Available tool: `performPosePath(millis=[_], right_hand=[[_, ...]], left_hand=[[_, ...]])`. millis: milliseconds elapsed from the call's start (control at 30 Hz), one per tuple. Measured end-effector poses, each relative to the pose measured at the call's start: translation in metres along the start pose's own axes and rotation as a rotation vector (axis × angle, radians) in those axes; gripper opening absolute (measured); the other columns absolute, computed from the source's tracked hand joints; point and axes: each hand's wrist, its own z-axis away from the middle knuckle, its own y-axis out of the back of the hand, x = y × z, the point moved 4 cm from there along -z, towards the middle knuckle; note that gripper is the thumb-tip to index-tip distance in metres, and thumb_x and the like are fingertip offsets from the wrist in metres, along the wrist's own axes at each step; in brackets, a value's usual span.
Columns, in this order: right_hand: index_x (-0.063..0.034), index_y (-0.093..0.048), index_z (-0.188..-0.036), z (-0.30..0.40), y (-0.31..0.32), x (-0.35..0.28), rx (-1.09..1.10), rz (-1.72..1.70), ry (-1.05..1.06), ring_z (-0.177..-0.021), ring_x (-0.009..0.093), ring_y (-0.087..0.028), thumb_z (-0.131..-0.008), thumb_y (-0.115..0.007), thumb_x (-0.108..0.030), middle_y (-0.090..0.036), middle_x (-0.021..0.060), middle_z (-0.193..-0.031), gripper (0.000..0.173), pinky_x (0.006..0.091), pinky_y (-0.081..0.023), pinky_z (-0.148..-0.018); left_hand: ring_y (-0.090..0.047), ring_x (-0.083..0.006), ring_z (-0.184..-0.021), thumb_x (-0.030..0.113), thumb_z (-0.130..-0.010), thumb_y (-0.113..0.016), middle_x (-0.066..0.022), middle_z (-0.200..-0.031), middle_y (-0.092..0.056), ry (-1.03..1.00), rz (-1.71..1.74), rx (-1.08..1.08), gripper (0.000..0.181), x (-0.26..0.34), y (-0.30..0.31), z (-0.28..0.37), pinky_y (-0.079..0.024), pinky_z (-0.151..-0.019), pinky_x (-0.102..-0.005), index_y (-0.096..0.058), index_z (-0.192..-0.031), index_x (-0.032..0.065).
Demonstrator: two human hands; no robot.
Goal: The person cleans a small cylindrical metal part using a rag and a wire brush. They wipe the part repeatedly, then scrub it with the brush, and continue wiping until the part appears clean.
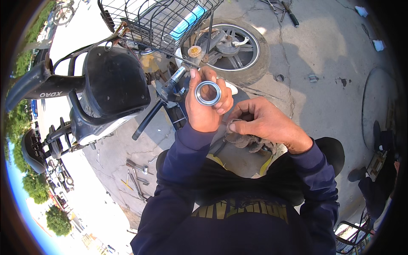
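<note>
My left hand (204,116) is raised in front of the scooter's front end, its fingers curled around a shiny metal ring (207,103). The ring's open centre faces up towards me. To its right and a little lower, my right hand (264,118) pinches a dirty grey cloth (245,138), possibly a work glove, between thumb and fingers. The cloth hangs over the space between my knees. Beyond my left hand are a chrome tube (178,75) and a black bar (147,120) at the scooter's front.
A spoked-alloy wheel with tyre (261,60) lies flat beneath a wire basket (134,19) holding a blue face mask (188,22). The scooter (116,81) stands at left. Hand tools (137,165) lie on the concrete; a small ring (280,78) lies right. Another person (371,194) is at far right.
</note>
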Motion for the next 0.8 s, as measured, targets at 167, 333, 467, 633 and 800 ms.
performPosePath(millis=[167,333,467,633,800], right_hand=[[0.0072,-0.071,-0.098,-0.009,0.006,0.016,0.158,0.161,0.011,-0.071,0.01,-0.06,-0.085,-0.07,-0.012,-0.069,0.0064,-0.08,0.024,0.0272,-0.049,-0.066],[0.0061,-0.071,-0.094,-0.009,0.005,0.012,0.173,0.351,0.082,-0.071,0.022,-0.067,-0.083,-0.068,-0.01,-0.07,0.0149,-0.079,0.02,0.0348,-0.052,-0.067],[-0.0025,-0.066,-0.093,0.004,-0.003,0.019,0.114,1.04,0.222,-0.085,0.039,-0.066,-0.08,-0.07,-0.012,-0.068,0.017,-0.092,0.016,0.0476,-0.054,-0.074],[-0.0005,-0.068,-0.089,0.037,-0.021,0.026,-0.189,1.386,-0.051,-0.082,0.031,-0.07,-0.077,-0.069,-0.005,-0.067,0.0145,-0.089,0.013,0.0399,-0.059,-0.069],[-0.0026,-0.069,-0.082,0.073,-0.003,0.013,-0.042,1.383,-0.055,-0.08,0.024,-0.07,-0.076,-0.068,-0.009,-0.067,0.0116,-0.086,0.009,0.0335,-0.057,-0.062]], left_hand=[[-0.032,-0.0136,-0.043,0.058,-0.109,-0.024,-0.0021,-0.053,-0.038,0.046,0.112,-0.089,0.05,0.003,0.01,0.002,-0.027,-0.043,-0.0285,-0.05,-0.096,0.0169],[-0.033,-0.0134,-0.044,0.059,-0.108,-0.024,-0.0031,-0.054,-0.039,0.02,0.009,-0.042,0.054,-0.001,0.014,-0.003,-0.028,-0.044,-0.028,-0.052,-0.096,0.014],[-0.034,-0.0121,-0.046,0.066,-0.105,-0.024,-0.0043,-0.059,-0.043,0.079,-0.204,0.051,0.064,-0.015,0.004,-0.005,-0.026,-0.044,-0.0257,-0.051,-0.094,0.0095],[-0.046,-0.0075,-0.056,0.062,-0.105,-0.036,-0.0024,-0.076,-0.054,0.407,-0.385,0.02,0.055,-0.059,0.003,0.006,-0.032,-0.048,-0.0214,-0.051,-0.106,0.0089],[-0.052,-0.0072,-0.068,0.04,-0.101,-0.062,-0.0008,-0.082,-0.055,0.661,-0.683,-0.012,0.039,-0.132,0.012,0.004,-0.041,-0.052,-0.0215,-0.051,-0.117,0.0059]])
